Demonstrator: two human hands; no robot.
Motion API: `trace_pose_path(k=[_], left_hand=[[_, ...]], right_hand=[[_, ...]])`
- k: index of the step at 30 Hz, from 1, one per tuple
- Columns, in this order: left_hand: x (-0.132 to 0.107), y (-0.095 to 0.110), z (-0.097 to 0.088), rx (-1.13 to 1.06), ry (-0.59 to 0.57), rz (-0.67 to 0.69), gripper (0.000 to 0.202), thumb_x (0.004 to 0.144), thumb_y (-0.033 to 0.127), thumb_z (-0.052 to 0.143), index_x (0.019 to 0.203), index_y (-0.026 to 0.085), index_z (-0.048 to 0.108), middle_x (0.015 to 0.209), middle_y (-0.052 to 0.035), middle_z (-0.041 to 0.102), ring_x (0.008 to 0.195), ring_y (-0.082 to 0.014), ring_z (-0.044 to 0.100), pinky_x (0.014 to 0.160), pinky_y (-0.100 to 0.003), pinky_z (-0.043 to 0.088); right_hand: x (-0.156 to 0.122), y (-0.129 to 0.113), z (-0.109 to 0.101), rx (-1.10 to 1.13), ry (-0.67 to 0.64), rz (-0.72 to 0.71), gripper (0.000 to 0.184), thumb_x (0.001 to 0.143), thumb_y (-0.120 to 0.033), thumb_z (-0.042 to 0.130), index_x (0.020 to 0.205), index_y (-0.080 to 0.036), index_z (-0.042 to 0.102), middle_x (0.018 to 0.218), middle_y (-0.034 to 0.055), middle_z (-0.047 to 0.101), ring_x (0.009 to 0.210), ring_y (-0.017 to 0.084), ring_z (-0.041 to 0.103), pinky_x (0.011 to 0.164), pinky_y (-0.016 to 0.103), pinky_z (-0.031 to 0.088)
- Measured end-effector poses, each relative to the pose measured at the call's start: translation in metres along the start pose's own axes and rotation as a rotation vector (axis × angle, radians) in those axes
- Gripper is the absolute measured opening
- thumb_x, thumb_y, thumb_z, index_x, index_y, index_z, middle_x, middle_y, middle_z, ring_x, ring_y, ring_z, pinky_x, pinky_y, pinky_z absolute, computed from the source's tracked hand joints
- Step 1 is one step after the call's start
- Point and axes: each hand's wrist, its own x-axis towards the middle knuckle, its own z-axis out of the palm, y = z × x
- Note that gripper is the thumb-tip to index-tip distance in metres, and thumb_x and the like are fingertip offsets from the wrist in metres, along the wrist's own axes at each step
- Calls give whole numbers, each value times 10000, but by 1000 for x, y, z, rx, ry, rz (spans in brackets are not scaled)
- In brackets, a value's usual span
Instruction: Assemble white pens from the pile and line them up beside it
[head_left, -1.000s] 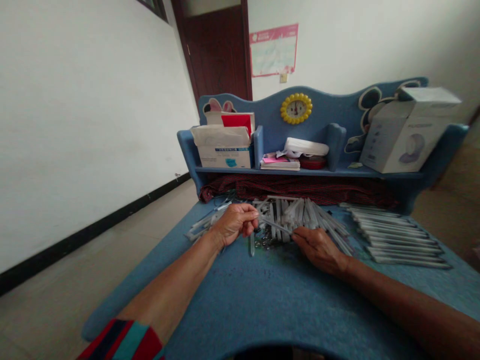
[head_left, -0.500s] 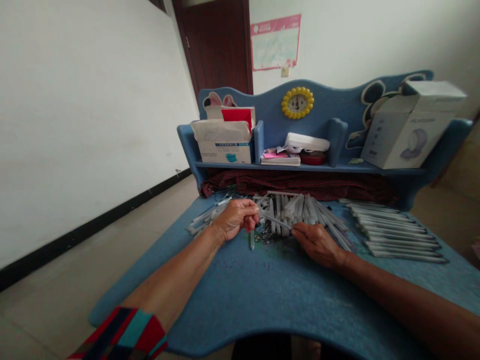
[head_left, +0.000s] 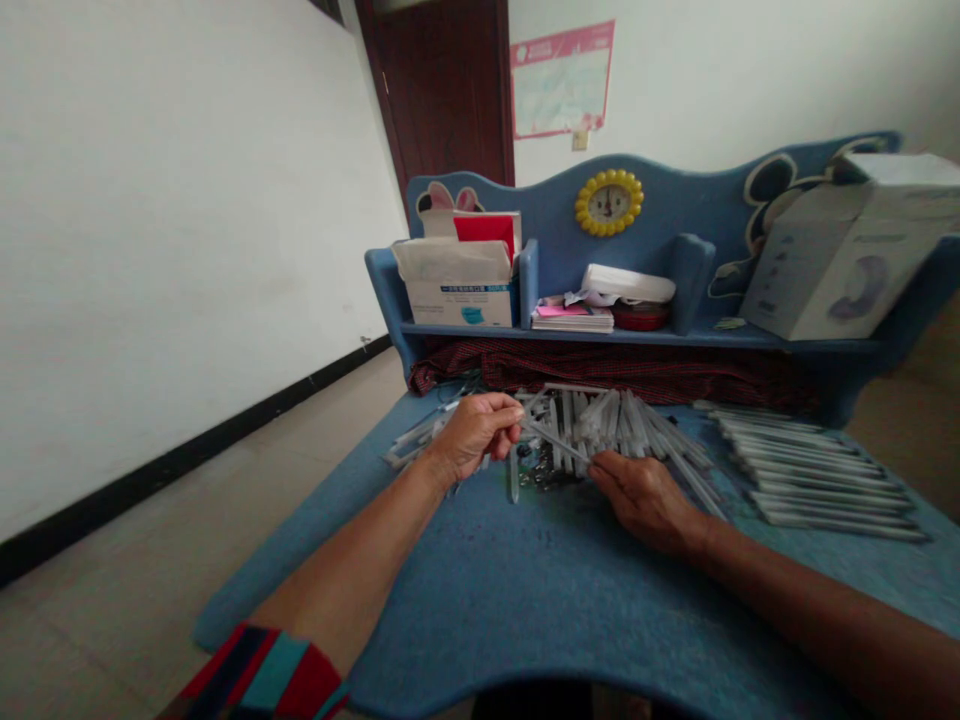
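Note:
Over the pile, a thin translucent plastic tube [head_left: 556,440] slants between my two hands. My left hand [head_left: 480,432] pinches at its upper left end; any small part between those fingertips is too small to make out. Closed round the tube's lower right end is my right hand [head_left: 643,497], knuckles up. Behind and below them lies a heap of similar translucent tubes [head_left: 619,425], with small dark pieces [head_left: 541,470] in front. One loose tube [head_left: 514,476] points toward me beside my left hand. More pale tubes [head_left: 411,440] lie partly hidden behind my left wrist.
A row of long grey-tipped tubes [head_left: 814,470] lies at the right of the blue desk [head_left: 525,610]. Along the back runs a folded dark checked cloth [head_left: 600,370]. The shelf above holds a mask box [head_left: 457,300], papers [head_left: 572,320] and a large white carton [head_left: 847,260].
The whole view has shifted slightly, so the desk and shelf appear a little farther right. Both hands keep nearly the same hold on the tube.

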Motion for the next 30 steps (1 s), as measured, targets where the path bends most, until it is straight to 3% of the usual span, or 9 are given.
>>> trace_pose_path(k=[17,24,30], left_hand=[[-6,2,8,29,-10,-8,95,741,192,598,683,131,553,500,17,580,299,-59,466,297,-153,302],[-4,4,9,40,61,56,123,755,252,606,740,136,567,524,25,589,318,-59,472,312,-154,334],[-9,6,28,30,-2,46,165,752,292,618,755,139,554,562,18,608,345,-69,499,332,-164,360]], right_hand=[[-2,1,4,21,0,-24,309,948,-321,288,731,-194,468,561,3,493,504,131,487,537,273,308],[10,-7,-16,-244,7,-3,322,949,-331,332,763,-184,549,608,41,590,536,145,516,539,280,310],[13,-16,-30,-372,17,-86,265,946,-273,331,930,-197,585,812,73,660,718,179,582,640,287,383]])
